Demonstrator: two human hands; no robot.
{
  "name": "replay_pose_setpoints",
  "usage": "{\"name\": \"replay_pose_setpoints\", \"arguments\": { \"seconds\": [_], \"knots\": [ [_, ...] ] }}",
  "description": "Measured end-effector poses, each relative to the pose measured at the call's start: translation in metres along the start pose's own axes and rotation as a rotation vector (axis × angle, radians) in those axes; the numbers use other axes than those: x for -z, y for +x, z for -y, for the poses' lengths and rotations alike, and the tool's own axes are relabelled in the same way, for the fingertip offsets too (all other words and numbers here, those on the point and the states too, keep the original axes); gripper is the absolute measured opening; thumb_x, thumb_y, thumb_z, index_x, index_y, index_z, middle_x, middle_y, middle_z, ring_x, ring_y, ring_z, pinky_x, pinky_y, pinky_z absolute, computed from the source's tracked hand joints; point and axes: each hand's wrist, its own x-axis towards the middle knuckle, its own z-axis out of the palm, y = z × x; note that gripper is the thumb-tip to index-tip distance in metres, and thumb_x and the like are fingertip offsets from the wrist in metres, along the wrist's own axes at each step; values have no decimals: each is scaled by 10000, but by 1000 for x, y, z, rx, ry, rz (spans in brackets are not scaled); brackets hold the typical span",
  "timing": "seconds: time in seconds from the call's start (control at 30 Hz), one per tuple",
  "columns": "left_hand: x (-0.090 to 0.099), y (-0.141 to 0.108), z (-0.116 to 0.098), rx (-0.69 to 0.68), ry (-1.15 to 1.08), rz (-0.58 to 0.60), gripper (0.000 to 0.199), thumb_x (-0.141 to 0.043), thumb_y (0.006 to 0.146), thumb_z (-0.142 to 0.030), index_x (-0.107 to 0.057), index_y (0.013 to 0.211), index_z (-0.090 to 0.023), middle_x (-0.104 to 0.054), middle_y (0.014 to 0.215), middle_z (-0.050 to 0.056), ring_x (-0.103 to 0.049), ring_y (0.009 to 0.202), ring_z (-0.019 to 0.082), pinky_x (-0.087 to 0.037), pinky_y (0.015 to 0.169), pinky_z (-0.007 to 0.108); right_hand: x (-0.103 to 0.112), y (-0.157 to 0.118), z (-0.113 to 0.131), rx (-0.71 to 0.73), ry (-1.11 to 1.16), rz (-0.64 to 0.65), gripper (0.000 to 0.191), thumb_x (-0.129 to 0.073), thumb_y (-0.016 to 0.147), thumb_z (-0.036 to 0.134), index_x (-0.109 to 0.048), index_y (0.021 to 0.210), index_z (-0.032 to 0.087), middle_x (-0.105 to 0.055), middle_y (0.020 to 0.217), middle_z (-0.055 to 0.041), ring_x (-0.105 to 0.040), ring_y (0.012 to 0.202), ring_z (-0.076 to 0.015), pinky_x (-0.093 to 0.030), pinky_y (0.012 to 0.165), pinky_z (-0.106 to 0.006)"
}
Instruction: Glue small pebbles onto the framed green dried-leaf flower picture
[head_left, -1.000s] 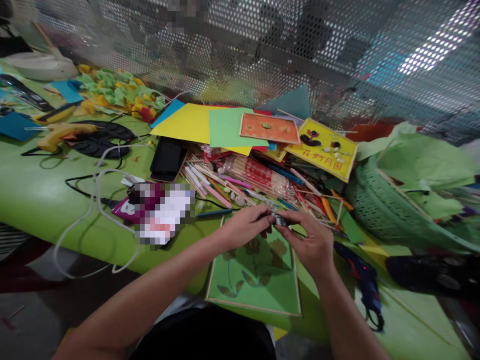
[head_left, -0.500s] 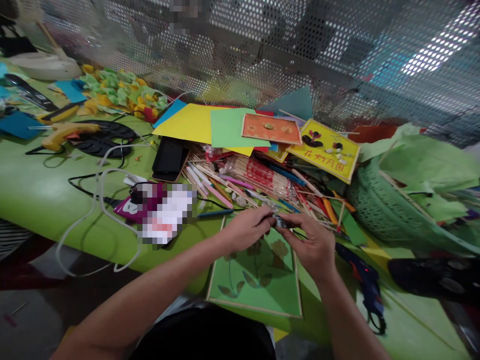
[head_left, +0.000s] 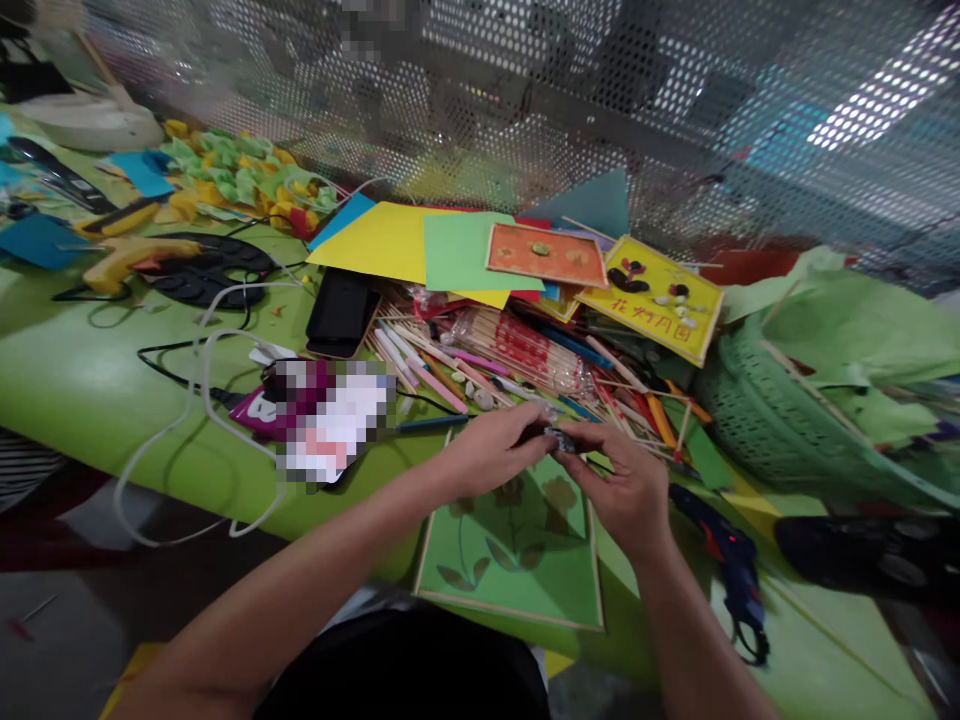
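Just above a framed green picture [head_left: 517, 595] with pressed-looking flowers and leaves, my two hands meet. My right hand [head_left: 626, 490] pinches a small dark, speckled piece [head_left: 559, 440] between thumb and fingers; its kind is too small to make out. My left hand [head_left: 491, 450] is closed at the other end of that piece, its fingertips partly hidden behind the knuckles. The picture lies flat on the green table, edged with thin pale sticks.
Beyond my hands lie markers, wooden sticks in a wrapper [head_left: 517, 345] and coloured paper [head_left: 382, 245]. A dark blue glue gun [head_left: 739, 570] and a green basket [head_left: 787, 420] are on the right. A yellow glue gun [head_left: 124, 262], white cable [head_left: 202, 400] and phone [head_left: 337, 315] lie left.
My left hand has turned slightly, its fingers curling further in by the small piece. The right hand keeps its pinch in nearly the same place.
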Motion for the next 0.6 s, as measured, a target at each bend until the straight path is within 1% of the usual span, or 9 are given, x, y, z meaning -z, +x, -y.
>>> {"name": "replay_pose_setpoints", "arguments": {
  "seconds": [0.07, 0.2, 0.33, 0.43, 0.53, 0.6],
  "knots": [
    [-1, 0, 2, -11, 28, 7, 181, -457, 959, -370, -520, 923, -205, -610, 890, 15, -570, 828, 175, -427, 738, 276, 0, 0, 0, 7, 0, -3, 218, -694, 877, 247, -677, 1095, 246, -737, 938, -20, -696, 775, -166, -562, 737, -300],
    [-1, 1, 3, -44, 107, 27, 181, -407, 985, -338, -525, 941, -208, -623, 905, 23, -592, 838, 175, -430, 738, 269, 0, 0, -1, 12, -12, 6, 213, -694, 879, 245, -677, 1091, 245, -738, 935, -23, -693, 770, -164, -566, 743, -302],
    [-2, -1, 2, -26, 296, 40, 207, -375, 1000, -340, -528, 968, -203, -640, 865, 37, -619, 808, 201, -430, 701, 284, 1, 0, -2, 21, -28, 31, 199, -695, 883, 250, -679, 1080, 230, -740, 932, -31, -696, 782, -168, -566, 746, -298],
    [-4, -1, 1, -10, 419, 58, 240, -326, 1015, -329, -524, 1002, -193, -659, 859, 54, -639, 806, 221, -444, 712, 305, 1, 1, -2, 28, -40, 38, 194, -698, 882, 261, -684, 1072, 224, -746, 934, -34, -700, 781, -169, -567, 744, -297],
    [-6, 0, -1, -16, 456, 70, 264, -288, 1025, -316, -520, 1017, -190, -671, 882, 64, -647, 820, 221, -454, 737, 312, 0, 1, -1, 6, -38, 37, 185, -694, 887, 279, -690, 1064, 226, -748, 927, -31, -701, 774, -168, -567, 740, -297],
    [-6, 0, -1, -10, 436, 71, 270, -279, 1027, -319, -517, 1012, -191, -667, 877, 61, -643, 811, 217, -451, 732, 307, 0, 2, 0, -14, -28, 36, 177, -690, 888, 293, -695, 1053, 228, -749, 913, -28, -703, 765, -171, -567, 728, -299]
  ]
}}
